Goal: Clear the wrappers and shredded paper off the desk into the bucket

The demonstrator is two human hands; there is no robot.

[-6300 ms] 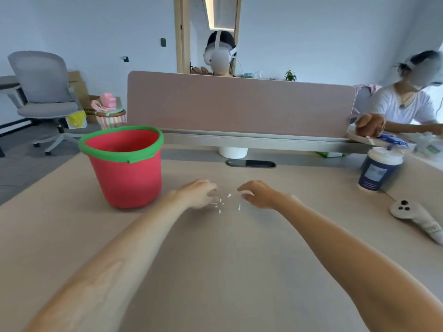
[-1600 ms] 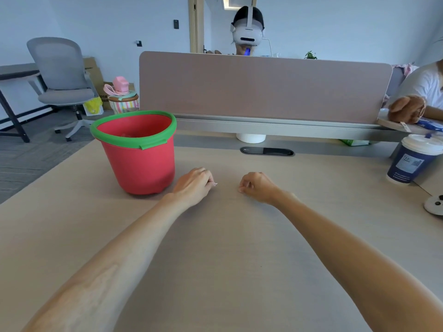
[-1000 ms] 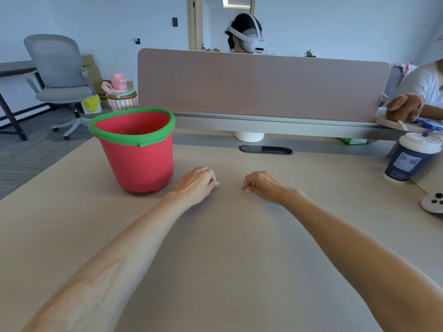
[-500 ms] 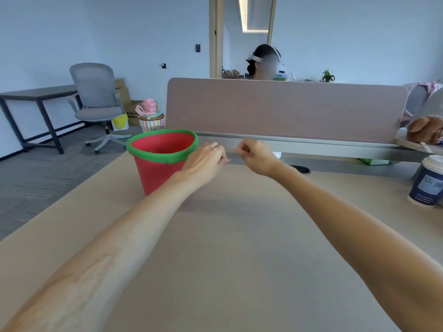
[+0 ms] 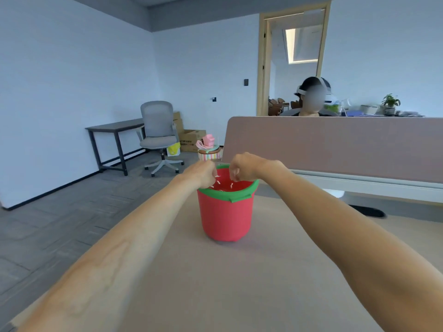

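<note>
From the head camera, we hold our left hand (image 5: 203,173) and right hand (image 5: 241,167) over the mouth of the red bucket (image 5: 226,213) so scraps land inside. Fingers are loosening; white paper shreds (image 5: 217,182) drop between them. The visible desk (image 5: 215,283) looks bare.
</note>
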